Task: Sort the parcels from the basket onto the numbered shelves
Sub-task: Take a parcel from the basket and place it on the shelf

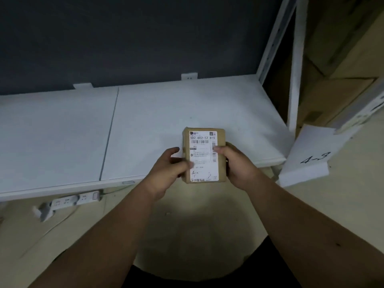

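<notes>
A small brown cardboard parcel (pixel 204 142) with a white shipping label facing up is held over the front edge of a white shelf board (pixel 158 123). My left hand (pixel 169 169) grips its left side, thumb on the label. My right hand (pixel 236 163) grips its right side, thumb across the barcode. A handwritten mark shows at the label's lower part. A white paper tag reading "4-3" (pixel 311 156) hangs at the shelf's right front corner. No basket is in view.
A white shelf upright (pixel 295 65) rises at the right, with brown cartons (pixel 342 59) behind it. A dark wall backs the shelf. A white power strip (pixel 70 201) lies on the beige floor under the shelf's front edge at the left.
</notes>
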